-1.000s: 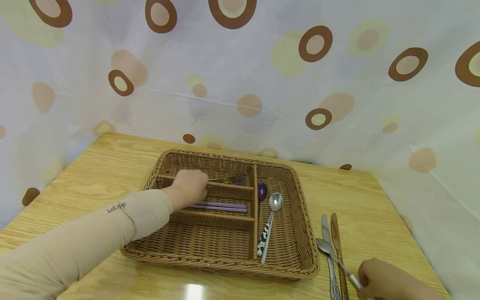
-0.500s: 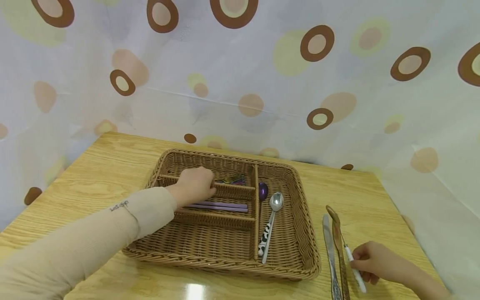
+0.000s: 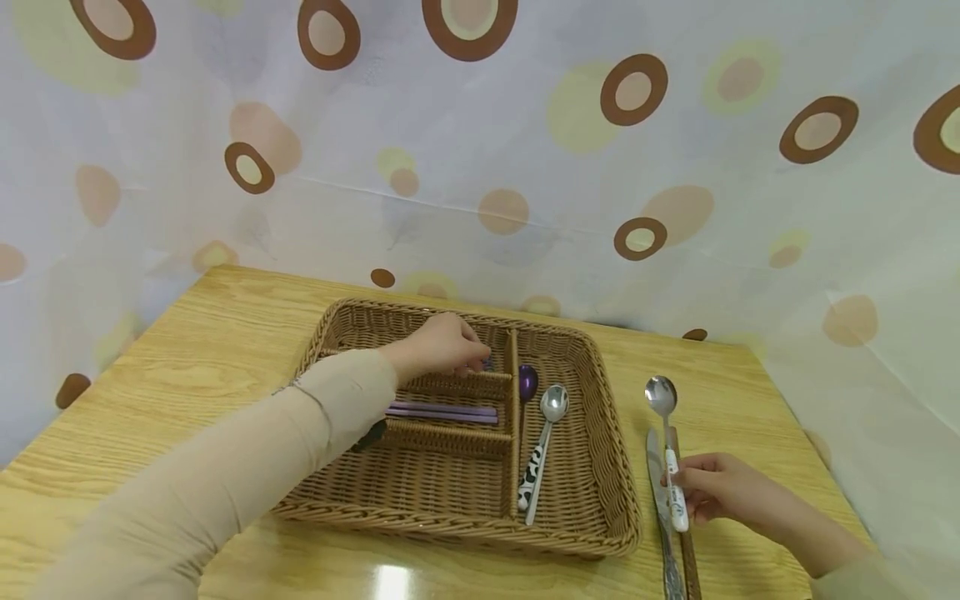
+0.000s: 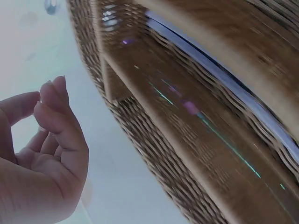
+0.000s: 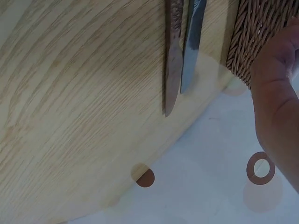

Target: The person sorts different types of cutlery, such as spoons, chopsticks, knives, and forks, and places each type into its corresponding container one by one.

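Note:
My left hand point(image 3: 444, 343) is over the back compartment of the wicker basket point(image 3: 450, 525). Its fingers bend loosely toward the thumb in the left wrist view, with nothing visible between them. Below it lies thin, shiny multicoloured cutlery point(image 4: 229, 144), blurred. Purple chopsticks point(image 3: 446, 413) lie in the middle compartment. To the right of the basket, my right hand point(image 3: 723, 492) pinches a spoon point(image 3: 661, 395) by its white handle, bowl pointing away from me. Beneath that spoon a silver table knife point(image 3: 663, 517) and a brown knife point(image 3: 690, 558) lie side by side on the table.
The basket's right compartment holds a purple spoon point(image 3: 528, 382) and a silver spoon point(image 3: 554, 403) beside a black-and-white patterned handle point(image 3: 531, 479). Wicker dividers point(image 3: 516, 433) separate the compartments. A patterned sheet point(image 3: 450, 167) hangs behind the wooden table point(image 3: 247, 308).
My left hand has moved right and back, from the left side of the basket to the back compartment's right part. The right hand has lifted the spoon and moved it forward and left.

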The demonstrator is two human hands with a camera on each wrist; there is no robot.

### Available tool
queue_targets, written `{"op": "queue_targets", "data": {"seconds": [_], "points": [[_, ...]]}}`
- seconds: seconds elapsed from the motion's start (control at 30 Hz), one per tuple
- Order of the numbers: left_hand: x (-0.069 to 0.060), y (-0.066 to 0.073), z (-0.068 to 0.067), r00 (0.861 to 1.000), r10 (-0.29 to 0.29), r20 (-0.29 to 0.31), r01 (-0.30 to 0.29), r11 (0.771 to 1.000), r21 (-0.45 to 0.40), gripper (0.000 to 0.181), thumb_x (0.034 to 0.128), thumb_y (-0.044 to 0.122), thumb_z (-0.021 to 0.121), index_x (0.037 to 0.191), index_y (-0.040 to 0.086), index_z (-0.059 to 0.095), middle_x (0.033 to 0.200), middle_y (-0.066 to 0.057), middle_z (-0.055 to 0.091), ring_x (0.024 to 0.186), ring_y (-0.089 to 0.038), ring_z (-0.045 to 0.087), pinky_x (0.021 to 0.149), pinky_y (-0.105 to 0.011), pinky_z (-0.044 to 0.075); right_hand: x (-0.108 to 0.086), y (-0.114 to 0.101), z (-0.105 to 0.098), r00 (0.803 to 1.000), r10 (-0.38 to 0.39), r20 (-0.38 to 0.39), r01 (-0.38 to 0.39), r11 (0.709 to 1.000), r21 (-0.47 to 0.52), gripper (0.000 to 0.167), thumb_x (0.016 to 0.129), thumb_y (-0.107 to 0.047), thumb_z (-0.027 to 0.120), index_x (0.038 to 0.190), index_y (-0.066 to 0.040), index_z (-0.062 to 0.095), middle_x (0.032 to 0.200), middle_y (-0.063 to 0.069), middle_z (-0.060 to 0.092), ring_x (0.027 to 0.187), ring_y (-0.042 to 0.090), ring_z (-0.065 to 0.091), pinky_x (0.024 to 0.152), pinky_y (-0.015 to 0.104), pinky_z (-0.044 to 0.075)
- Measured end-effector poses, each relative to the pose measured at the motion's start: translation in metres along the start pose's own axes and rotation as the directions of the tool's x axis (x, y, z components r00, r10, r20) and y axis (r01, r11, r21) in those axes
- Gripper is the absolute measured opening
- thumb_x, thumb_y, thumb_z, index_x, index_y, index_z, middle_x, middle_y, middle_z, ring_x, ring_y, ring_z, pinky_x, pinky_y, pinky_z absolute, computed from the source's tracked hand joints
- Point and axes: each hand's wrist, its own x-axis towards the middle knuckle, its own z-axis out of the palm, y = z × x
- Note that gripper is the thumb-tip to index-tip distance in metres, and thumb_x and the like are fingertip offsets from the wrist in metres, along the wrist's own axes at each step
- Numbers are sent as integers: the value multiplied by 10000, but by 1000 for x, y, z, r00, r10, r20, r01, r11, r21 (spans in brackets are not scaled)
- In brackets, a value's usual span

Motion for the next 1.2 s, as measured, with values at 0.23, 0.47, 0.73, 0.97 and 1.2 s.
{"op": "queue_targets", "data": {"seconds": [0.23,0.47,0.73,0.97,1.2], "points": [[21,27,25,1000,13,-11,-13,1000,-14,353,927,220,532,625,68,631,880,-101,728,758,-215,689,690,-277,540,17,-15,13,998,-59,37,57,997,54,240,984,-107,352,943,-103,588,753,-59,549,656,27,547,642,211,510],[34,49,43,999,46,3,-46,997,55,335,932,207,528,707,32,703,797,-108,725,609,-177,655,616,-240,508,33,-31,28,999,-37,-2,37,998,42,186,978,-167,406,973,-98,578,770,-50,543,677,41,549,661,234,507],[43,55,51,1000,-18,-5,18,995,95,314,933,264,551,821,18,710,828,-126,722,497,-81,517,623,-269,508,43,-44,36,998,-53,-26,54,998,40,176,951,-151,429,924,-73,584,709,-61,544,639,33,554,641,217,510],[48,63,69,999,-24,35,19,987,158,395,898,398,598,864,25,722,767,-93,726,518,-91,570,496,-195,403,52,-51,45,997,-68,-48,69,997,26,215,939,-131,432,1029,-42,605,760,-30,564,659,58,558,641,221,512],[49,67,86,997,-67,37,67,998,-18,257,867,259,669,906,6,684,709,-84,715,597,-146,676,502,-189,484,62,-58,57,997,-57,-47,58,998,25,124,938,-136,429,863,-93,517,727,-31,554,650,72,575,638,231,513]]}}
